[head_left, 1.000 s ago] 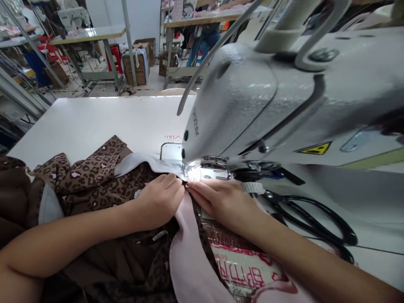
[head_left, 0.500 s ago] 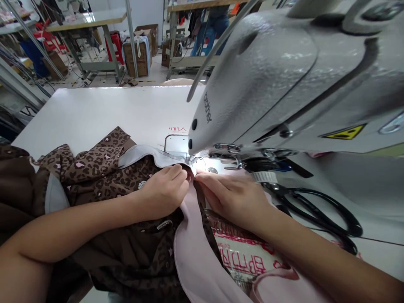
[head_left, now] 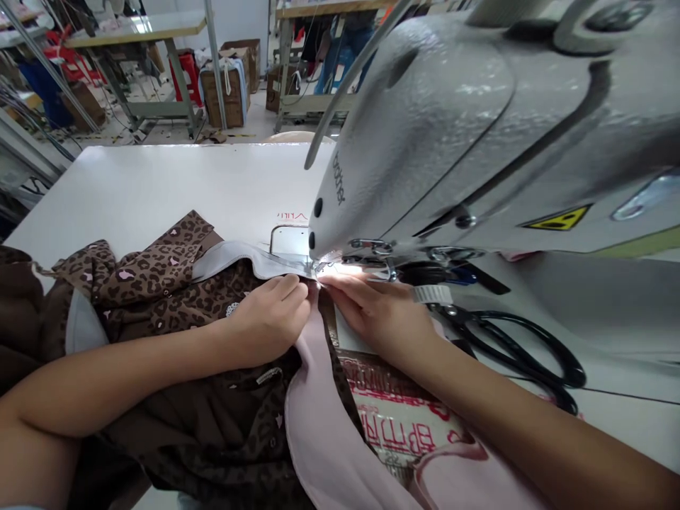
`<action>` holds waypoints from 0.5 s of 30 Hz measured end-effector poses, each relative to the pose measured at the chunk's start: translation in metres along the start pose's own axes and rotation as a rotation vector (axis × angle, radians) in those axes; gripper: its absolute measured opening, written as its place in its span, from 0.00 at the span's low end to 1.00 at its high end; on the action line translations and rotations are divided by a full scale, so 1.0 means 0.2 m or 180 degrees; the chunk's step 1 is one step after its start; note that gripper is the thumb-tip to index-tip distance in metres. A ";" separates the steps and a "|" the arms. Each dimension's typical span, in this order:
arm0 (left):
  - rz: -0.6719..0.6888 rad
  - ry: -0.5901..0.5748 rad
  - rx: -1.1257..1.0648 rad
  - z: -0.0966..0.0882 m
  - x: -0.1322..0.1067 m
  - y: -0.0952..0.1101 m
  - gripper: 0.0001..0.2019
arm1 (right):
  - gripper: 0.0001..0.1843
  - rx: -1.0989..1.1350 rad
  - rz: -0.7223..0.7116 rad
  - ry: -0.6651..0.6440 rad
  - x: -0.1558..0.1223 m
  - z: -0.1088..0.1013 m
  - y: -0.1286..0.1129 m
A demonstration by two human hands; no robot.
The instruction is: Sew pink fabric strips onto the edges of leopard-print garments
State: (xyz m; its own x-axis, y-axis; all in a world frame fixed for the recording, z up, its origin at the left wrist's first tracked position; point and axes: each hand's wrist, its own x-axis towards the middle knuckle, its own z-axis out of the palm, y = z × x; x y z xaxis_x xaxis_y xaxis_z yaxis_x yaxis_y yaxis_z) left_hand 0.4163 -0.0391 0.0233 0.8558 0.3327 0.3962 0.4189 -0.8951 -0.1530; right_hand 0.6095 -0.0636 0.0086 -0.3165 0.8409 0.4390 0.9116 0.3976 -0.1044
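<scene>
Both of my hands are at the needle area of a sewing machine (head_left: 414, 134). My left hand (head_left: 279, 308) is closed, its fingers pinching the edge of a brown leopard-print garment (head_left: 159, 273) where a pale pink strip (head_left: 324, 418) meets it. Close by, my right hand (head_left: 382, 312) pinches the same strip's edge just in front of the presser foot, fingertips pressed together. A light grey band (head_left: 228, 256) runs along the garment's edge and passes under the needle. The fingers hide the exact layers they grip.
Black-handled scissors (head_left: 520, 347) lie right of my right hand, below the machine arm. A clear plastic sheet with red print (head_left: 393, 418) lies under the pink strip. Beyond the white table (head_left: 159, 177) stand other worktables and a cardboard box (head_left: 220, 95).
The whole view has shifted slightly, so everything sits a little further left. Both hands keep their pinch, and the fabric at the needle looks nearly the same.
</scene>
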 end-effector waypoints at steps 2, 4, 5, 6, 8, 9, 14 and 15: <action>0.0007 0.0008 0.0000 0.00 0.00 0.00 0.11 | 0.14 0.0022 0.0022 0.0146 0.00 0.01 0.01; 0.0009 -0.0025 -0.0022 0.00 0.00 0.00 0.11 | 0.14 0.0065 -0.0004 0.0283 0.01 0.02 0.01; 0.0002 -0.0052 -0.0036 0.01 0.00 0.00 0.11 | 0.14 0.0085 -0.0051 0.0297 0.01 0.02 0.01; -0.0007 -0.0093 -0.0057 0.01 -0.01 0.00 0.11 | 0.14 0.0072 -0.0130 0.0254 0.01 0.01 0.01; -0.0038 -0.0148 -0.0101 0.01 -0.01 0.00 0.10 | 0.13 -0.0065 -0.0375 0.0027 0.00 0.00 0.00; -0.0057 -0.0158 -0.0121 0.01 -0.01 0.00 0.10 | 0.13 -0.0156 -0.0512 -0.0122 0.00 -0.01 -0.01; -0.0109 -0.0077 -0.0260 0.00 -0.01 0.01 0.09 | 0.13 -0.0237 -0.0785 -0.0642 -0.02 -0.06 -0.01; -0.0106 -0.0045 -0.0278 0.00 -0.01 0.01 0.09 | 0.14 -0.0199 -0.0776 -0.0654 -0.03 -0.06 -0.01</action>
State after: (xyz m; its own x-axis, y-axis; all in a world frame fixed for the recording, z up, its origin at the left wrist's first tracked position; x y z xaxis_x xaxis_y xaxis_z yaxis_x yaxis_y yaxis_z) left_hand 0.4159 -0.0402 0.0217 0.8462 0.3664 0.3869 0.4197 -0.9057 -0.0600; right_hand 0.6122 -0.0736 0.0180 -0.5681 0.7827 0.2543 0.8147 0.5785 0.0393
